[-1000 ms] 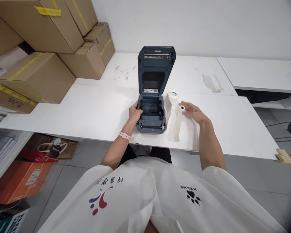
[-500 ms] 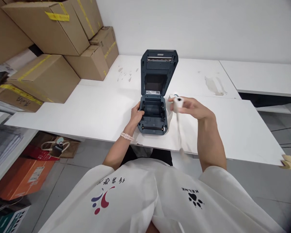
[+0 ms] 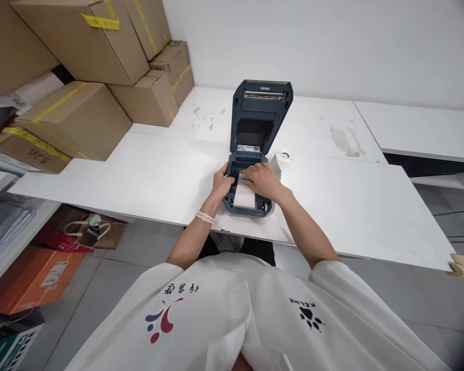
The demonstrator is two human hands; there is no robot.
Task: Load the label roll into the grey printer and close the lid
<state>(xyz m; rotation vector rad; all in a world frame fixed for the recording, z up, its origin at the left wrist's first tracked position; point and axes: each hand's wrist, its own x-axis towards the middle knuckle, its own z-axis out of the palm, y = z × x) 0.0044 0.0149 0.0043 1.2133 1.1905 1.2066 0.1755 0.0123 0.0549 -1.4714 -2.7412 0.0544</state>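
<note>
A dark grey label printer (image 3: 261, 116) stands on the white table with its lid raised. My left hand (image 3: 221, 184) grips the left side of its base, with the thumb over the rim. My right hand (image 3: 263, 181) is inside the open printer, its fingers closed round a small white label roll that they mostly hide. A strip of label paper (image 3: 245, 197) runs from that roll toward the printer's front edge. Just right of the printer, behind my right hand, lies another white label roll (image 3: 283, 156).
Cardboard boxes (image 3: 83, 116) with yellow tape are stacked on the table's left end. The white table (image 3: 363, 206) has a front edge close to my body and peeled patches near the wall. An orange box (image 3: 33, 278) sits on the floor at left.
My right hand has moved left with the label roll, from beside the printer into its open bay. The loose paper strip now lies over the printer's front. My left hand stays on the printer.
</note>
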